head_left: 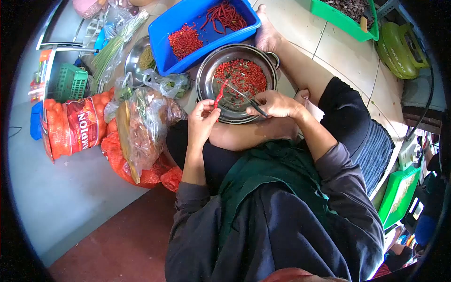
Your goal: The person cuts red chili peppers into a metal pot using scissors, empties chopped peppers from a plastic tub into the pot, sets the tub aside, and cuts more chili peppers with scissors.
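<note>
Over the steel pot (202, 77): a red chilli (219, 96) is held nearly upright above the pot's near-left part, its lower portion between fingertips.
Left hand (202, 120): narrow, thumb and fingers pinched on that chilli.
Right hand (277, 104): closed round the dark handle of a knife (242, 95), the thin blade slanting up toward the chilli's upper end; from where I stand I can't tell whether they touch.
Pot's inside: cut chilli pieces (251, 77) spread over the bottom, thicker on the far and right side, with bare metal showing nearer the person.
Blue tub (162, 58): just beyond the pot, a heap of chopped chilli (185, 42) on its left, long whole chillies (225, 18) on its right.
Left of the pot: a filled clear plastic bag (155, 127), a slim piece of wood (126, 141) along it, a red net sack (77, 124); farther off, a metal bowl (133, 61) and long green stalks (117, 47).
Tiled floor (303, 21): one bare foot (268, 33) close by the blue tub's corner.
Far right: a green tub (343, 21) of dark bits (350, 7), near a green gas cylinder (397, 49).
</note>
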`<state>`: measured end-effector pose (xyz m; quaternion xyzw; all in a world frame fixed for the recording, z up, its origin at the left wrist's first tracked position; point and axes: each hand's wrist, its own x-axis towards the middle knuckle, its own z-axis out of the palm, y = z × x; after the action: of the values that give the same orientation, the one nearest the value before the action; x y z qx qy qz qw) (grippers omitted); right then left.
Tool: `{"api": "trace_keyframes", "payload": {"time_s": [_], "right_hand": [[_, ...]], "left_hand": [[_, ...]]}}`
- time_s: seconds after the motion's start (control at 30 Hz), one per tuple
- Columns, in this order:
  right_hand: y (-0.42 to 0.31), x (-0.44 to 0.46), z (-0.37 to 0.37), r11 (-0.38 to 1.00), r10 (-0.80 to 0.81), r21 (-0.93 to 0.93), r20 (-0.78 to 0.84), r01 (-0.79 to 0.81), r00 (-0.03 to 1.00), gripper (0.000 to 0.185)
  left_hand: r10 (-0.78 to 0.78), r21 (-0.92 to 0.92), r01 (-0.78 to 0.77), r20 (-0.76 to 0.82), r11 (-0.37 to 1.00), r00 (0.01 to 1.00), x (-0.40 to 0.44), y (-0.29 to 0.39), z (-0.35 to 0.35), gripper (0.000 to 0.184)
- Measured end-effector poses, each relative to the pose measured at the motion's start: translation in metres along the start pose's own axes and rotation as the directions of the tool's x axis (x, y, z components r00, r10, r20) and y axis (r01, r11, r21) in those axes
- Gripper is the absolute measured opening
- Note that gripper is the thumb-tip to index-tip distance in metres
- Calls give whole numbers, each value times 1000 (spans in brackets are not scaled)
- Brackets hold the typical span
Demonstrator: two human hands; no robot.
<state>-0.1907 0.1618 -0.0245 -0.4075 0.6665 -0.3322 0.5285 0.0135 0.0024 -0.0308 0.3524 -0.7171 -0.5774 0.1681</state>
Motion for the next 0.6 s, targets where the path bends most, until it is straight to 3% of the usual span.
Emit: {"api": "trace_keyframes", "payload": {"time_s": [0.5, 0.6], "right_hand": [[12, 8, 0, 999, -13, -34, -64, 11, 998, 59], [12, 7, -3, 997, 67, -45, -49, -69, 997, 63]], "left_hand": [[-62, 31, 61, 33, 998, 998, -4, -6, 1, 22], [-80, 8, 80, 29, 997, 996, -4, -13, 0, 22]]}}
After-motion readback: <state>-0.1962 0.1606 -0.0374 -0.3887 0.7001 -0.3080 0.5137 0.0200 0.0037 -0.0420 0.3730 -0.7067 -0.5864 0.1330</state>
